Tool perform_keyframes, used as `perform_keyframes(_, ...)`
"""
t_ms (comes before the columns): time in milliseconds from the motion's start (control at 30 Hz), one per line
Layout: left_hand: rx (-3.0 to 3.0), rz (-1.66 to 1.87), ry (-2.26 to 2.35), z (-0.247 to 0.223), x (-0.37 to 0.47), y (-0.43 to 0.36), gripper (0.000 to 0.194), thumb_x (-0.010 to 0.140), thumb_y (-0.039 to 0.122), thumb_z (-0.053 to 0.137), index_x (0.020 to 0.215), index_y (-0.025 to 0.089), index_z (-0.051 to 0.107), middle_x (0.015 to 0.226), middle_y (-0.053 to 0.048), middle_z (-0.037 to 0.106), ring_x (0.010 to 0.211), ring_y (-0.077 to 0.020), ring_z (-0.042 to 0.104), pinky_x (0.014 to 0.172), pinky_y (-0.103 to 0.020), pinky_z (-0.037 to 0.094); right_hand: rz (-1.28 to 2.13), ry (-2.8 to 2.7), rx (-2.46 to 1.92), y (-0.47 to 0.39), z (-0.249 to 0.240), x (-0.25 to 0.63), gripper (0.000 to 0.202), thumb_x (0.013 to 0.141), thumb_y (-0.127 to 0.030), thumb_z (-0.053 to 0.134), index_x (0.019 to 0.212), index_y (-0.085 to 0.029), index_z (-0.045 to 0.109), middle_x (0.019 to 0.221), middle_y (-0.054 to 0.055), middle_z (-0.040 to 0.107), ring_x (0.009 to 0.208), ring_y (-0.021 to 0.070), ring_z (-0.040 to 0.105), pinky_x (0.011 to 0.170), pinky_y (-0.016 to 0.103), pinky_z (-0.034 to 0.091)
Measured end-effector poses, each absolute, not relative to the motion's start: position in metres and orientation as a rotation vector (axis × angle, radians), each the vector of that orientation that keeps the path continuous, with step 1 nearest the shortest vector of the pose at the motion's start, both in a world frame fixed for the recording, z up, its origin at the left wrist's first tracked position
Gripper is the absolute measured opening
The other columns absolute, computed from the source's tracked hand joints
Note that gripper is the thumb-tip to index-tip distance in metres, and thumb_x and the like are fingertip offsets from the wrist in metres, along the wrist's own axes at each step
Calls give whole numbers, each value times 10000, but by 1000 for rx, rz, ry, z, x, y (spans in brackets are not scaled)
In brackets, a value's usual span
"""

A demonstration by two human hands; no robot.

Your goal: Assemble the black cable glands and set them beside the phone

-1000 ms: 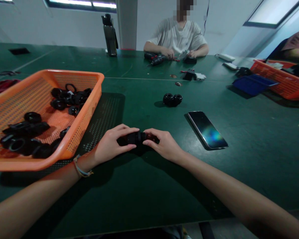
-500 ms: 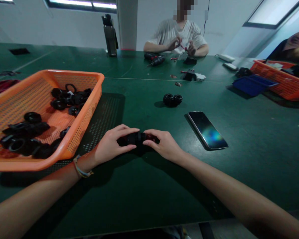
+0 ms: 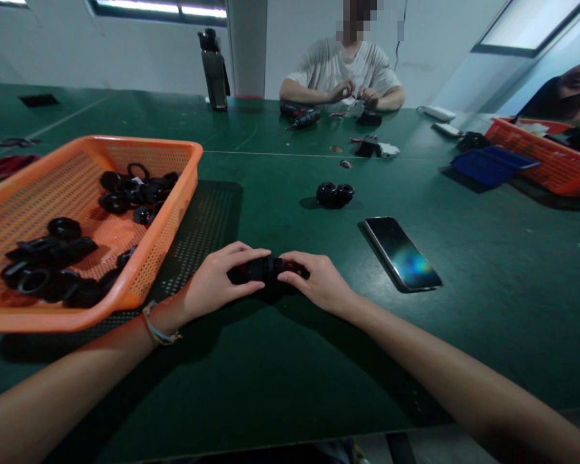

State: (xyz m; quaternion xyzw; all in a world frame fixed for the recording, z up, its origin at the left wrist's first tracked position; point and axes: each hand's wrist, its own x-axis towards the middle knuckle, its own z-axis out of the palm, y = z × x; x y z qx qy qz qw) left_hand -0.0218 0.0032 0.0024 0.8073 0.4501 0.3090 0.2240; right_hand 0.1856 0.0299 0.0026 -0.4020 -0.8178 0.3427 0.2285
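Note:
Between my two hands is a black cylindrical plastic fitting [image 3: 260,269], low over the green table [image 3: 280,374]. My left hand [image 3: 225,274] is closed round its left end, thumb on the near side and fingers on the far side. At its right end, my right hand [image 3: 314,278] pinches the narrower part with thumb and fingers. My fingers and shadow hide much of its shape. Beyond my hands stand black ring-shaped parts [image 3: 335,194], touching one another. To the left, an orange perforated basket [image 3: 147,258] holds several similar black parts [image 3: 53,283].
A phone [image 3: 403,253] lies right of my hands. Further off are a power drill [image 3: 303,117], a dark bottle [image 3: 214,71], a blue tray [image 3: 488,166] and another orange basket [image 3: 555,164]. Across the table sits a person [image 3: 345,71] handling small parts; another is at far right.
My hands and the black fitting keep nearly the same place. Across the table, the person's hands have come lower and closer together. The person at far right has shifted.

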Motion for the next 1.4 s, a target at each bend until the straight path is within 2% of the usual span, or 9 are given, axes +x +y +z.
perform_keyframes(867,2248,868,1219,1,-22,3,389,780,323,626,1147,198,597,990,-50,609,899,-164,608,810,-274,491,899,-2304,-1106,30,4,185,129,844,-227,552,890,-152,646,825,38,671,709,132,587,634,250,425)
perform_keyframes(1400,2253,866,1230,2,-22,2,385,778,315,626,1145,202,598,975,-46,607,885,-161,605,799,-279,498,876,-2326,-1091,30,3,185,159,869,-248,510,832,-151,632,766,22,638,669,118,551,604,234,388)
